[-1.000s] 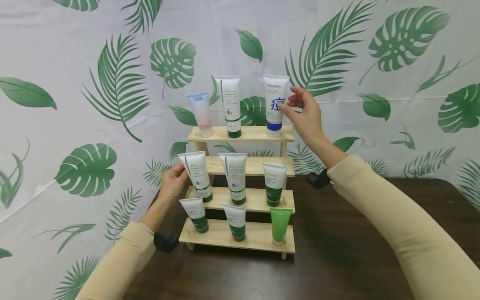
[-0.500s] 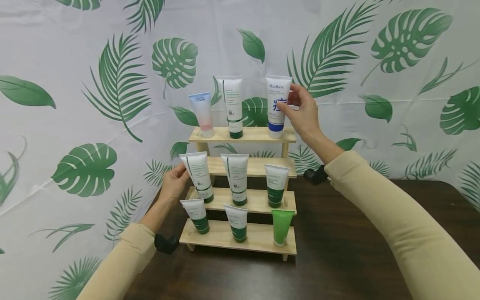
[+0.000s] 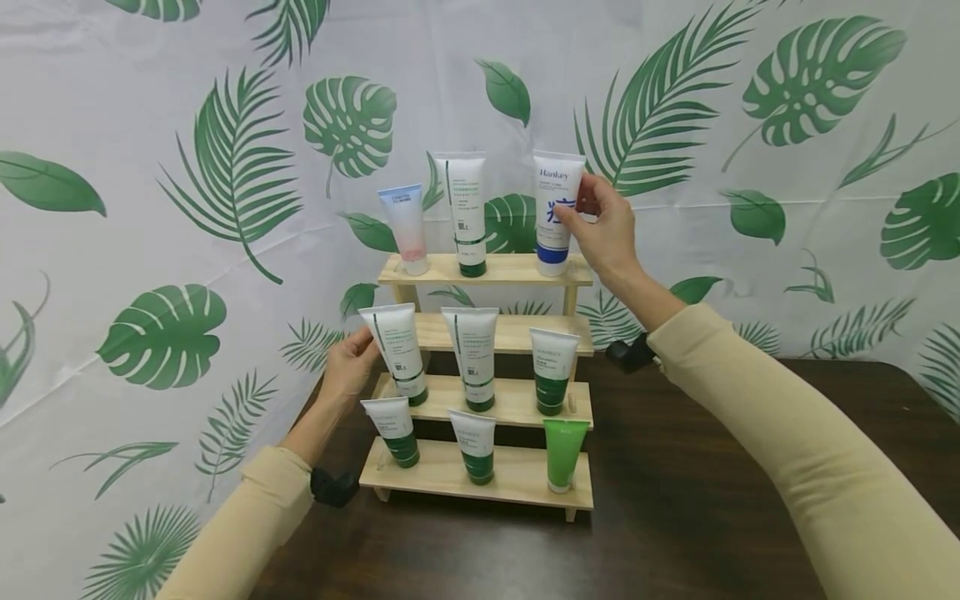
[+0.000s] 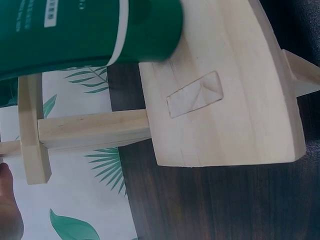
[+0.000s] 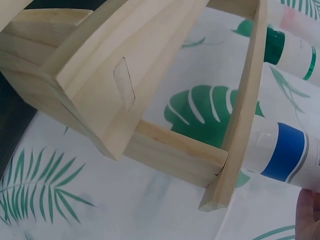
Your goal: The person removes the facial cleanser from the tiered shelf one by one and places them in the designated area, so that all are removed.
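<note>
My right hand pinches a white squeeze tube with a blue band, its thumb across the front and its other fingers at the right edge. This tube stands cap-down on the right of the wooden rack's top shelf. The right wrist view shows its cap end and blue band. My left hand is at the rack's left side, its fingertips hidden behind a tall white-and-green tube; I cannot tell what they hold. In the left wrist view a digit shows just below a wooden strip.
A pink-and-blue tube and a tall white tube share the top shelf. Lower tiers carry several white-and-green tubes and a green tube. The rack stands on a dark wooden table before a leaf-print cloth.
My right hand has moved left onto the blue-banded tube, its thumb now on the front and its fingers against the edge. The left hand stays put.
</note>
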The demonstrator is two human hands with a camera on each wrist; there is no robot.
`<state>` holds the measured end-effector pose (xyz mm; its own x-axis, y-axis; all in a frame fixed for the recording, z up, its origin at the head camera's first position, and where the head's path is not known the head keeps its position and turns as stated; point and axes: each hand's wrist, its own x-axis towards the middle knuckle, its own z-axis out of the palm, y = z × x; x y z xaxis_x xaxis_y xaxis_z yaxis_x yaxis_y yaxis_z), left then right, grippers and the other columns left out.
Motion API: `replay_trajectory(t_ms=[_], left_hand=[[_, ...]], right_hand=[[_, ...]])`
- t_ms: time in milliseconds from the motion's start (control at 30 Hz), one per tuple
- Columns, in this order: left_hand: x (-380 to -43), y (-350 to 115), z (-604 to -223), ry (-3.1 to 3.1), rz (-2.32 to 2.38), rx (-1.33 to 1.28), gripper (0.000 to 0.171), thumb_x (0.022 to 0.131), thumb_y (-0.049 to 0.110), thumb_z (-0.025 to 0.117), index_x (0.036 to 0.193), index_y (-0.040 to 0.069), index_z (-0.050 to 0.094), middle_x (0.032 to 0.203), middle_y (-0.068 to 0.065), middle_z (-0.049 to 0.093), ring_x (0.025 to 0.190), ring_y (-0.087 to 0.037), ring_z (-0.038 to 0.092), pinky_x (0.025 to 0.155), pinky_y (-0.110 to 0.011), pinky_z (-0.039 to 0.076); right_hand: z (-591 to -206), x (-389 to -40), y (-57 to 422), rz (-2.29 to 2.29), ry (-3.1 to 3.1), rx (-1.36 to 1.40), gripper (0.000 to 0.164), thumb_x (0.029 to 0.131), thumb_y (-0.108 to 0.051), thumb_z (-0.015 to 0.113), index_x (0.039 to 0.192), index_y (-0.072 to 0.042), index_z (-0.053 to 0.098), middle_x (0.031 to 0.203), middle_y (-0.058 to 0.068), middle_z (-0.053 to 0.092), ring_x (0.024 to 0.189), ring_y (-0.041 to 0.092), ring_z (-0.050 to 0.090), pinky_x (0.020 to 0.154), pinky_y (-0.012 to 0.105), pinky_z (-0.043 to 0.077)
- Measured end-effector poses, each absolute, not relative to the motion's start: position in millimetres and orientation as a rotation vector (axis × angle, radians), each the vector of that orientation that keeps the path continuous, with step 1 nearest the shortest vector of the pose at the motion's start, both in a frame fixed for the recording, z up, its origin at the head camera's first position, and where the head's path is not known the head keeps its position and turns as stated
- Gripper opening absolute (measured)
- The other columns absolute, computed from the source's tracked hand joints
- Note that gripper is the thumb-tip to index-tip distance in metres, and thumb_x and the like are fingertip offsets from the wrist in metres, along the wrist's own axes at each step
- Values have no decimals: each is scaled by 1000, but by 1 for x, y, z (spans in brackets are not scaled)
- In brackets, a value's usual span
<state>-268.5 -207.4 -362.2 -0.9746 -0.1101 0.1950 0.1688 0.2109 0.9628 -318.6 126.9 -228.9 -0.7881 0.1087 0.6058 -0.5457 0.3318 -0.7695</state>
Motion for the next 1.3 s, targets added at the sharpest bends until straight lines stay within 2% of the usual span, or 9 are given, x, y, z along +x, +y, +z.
replay_trajectory(t_ms=[333, 567, 767, 1033, 1200, 1300], left_hand=[[-269, -207, -364, -2265, -1835, -60, 42, 95, 9, 54, 134, -5, 45, 136, -22, 48, 127, -28, 45, 107, -39, 36], [-271, -209, -363, -2260, -1836, -75, 43, 96, 9, 53, 135, -5, 44, 138, -22, 46, 129, -28, 43, 108, -38, 35], [-270, -211, -362, -2272, -1802, -56, 42, 96, 9, 54, 134, -5, 46, 136, -22, 48, 127, -27, 45, 107, -38, 36], [-269, -209, -362, -2292, -1798, -59, 42, 96, 9, 53, 135, -5, 45, 138, -21, 47, 128, -27, 45, 107, -37, 36], [-268, -207, -364, -2304, -1784, -46, 42, 96, 10, 53, 135, -4, 46, 137, -20, 48, 127, -27, 46, 106, -37, 37], [-268, -206, -364, -2305, -1791, -49, 42, 96, 10, 53, 135, -3, 46, 138, -20, 47, 126, -26, 46, 106, -37, 38]], right_hand=[[-231, -302, 145, 1485, -2000, 356, 38, 88, -11, 66, 124, -5, 56, 113, 9, 61, 93, 11, 55, 86, 27, 47], [-230, -281, 172, 1562, -1936, 304, 36, 87, -10, 66, 122, -7, 58, 103, -6, 59, 90, 8, 55, 78, 18, 48], [-237, -261, 200, 1770, -1849, 220, 38, 86, -11, 68, 122, -9, 59, 101, -3, 58, 88, 11, 57, 71, 13, 52], [-282, -246, 240, 1774, -2014, 146, 34, 88, -13, 66, 119, -3, 56, 94, -7, 59, 83, 7, 57, 65, 14, 52], [-318, -243, 258, 1664, -2263, 7, 48, 91, -21, 62, 130, 3, 48, 94, -11, 56, 82, 2, 56, 67, 15, 52], [-337, -241, 264, 1597, -2397, -51, 55, 92, -27, 60, 134, 5, 43, 103, -3, 56, 84, 2, 55, 68, 15, 51]])
